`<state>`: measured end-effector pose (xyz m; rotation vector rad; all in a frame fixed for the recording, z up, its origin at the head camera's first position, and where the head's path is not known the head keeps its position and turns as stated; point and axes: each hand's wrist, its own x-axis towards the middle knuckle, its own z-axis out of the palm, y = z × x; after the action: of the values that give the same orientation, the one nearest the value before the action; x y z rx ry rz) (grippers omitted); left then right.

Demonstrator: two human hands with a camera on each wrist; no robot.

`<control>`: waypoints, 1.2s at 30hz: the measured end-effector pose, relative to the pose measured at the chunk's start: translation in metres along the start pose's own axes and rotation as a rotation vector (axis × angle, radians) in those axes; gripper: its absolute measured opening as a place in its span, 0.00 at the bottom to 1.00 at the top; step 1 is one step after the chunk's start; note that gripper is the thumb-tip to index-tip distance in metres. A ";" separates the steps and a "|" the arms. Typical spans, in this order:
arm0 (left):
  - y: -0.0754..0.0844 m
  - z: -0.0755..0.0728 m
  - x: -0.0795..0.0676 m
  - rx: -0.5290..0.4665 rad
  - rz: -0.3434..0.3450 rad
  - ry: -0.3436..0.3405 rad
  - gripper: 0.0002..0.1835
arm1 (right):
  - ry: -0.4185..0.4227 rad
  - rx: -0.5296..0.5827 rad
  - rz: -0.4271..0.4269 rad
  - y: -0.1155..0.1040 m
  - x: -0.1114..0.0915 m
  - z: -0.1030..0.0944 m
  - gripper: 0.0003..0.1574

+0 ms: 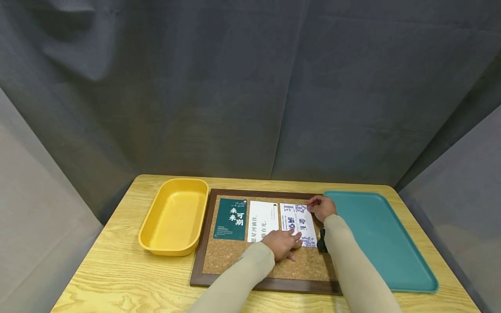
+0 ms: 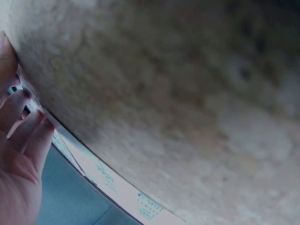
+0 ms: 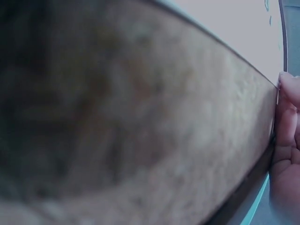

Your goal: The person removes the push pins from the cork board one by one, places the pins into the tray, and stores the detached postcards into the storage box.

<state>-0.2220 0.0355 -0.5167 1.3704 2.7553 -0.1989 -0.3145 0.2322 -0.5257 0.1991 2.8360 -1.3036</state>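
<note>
A white card with purple lettering (image 1: 299,219) lies on a brown-framed cork board (image 1: 231,261). My left hand (image 1: 282,244) rests on the card's lower left part and the cork, fingers spread and fairly straight. At the card's top right corner, my right hand (image 1: 322,208) has its fingertips together; whatever they pinch is hidden. The right wrist view shows that hand's thumb (image 3: 289,86) against the card's corner. To the left on the board are a white card with black lettering (image 1: 263,217) and a dark green card (image 1: 228,219), each with a small dark spot near its top right corner.
A yellow tray (image 1: 174,217) stands left of the board, and a teal tray (image 1: 383,234) lies to its right. Under the right forearm is a small black object (image 1: 322,241). Grey cloth (image 1: 235,108) hangs behind the wooden table (image 1: 109,269).
</note>
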 end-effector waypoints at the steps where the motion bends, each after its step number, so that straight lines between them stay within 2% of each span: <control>1: 0.000 0.000 0.000 -0.002 0.000 0.000 0.31 | 0.003 -0.004 0.001 -0.001 0.000 0.000 0.01; 8: 0.000 -0.002 -0.002 -0.015 0.003 0.001 0.31 | 0.007 -0.018 -0.025 0.002 0.001 0.001 0.03; 36: -0.001 -0.002 -0.002 -0.024 0.000 -0.012 0.31 | 0.008 -0.008 -0.002 0.002 0.001 0.000 0.06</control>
<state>-0.2217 0.0337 -0.5141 1.3595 2.7390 -0.1731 -0.3150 0.2338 -0.5274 0.2014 2.8482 -1.2950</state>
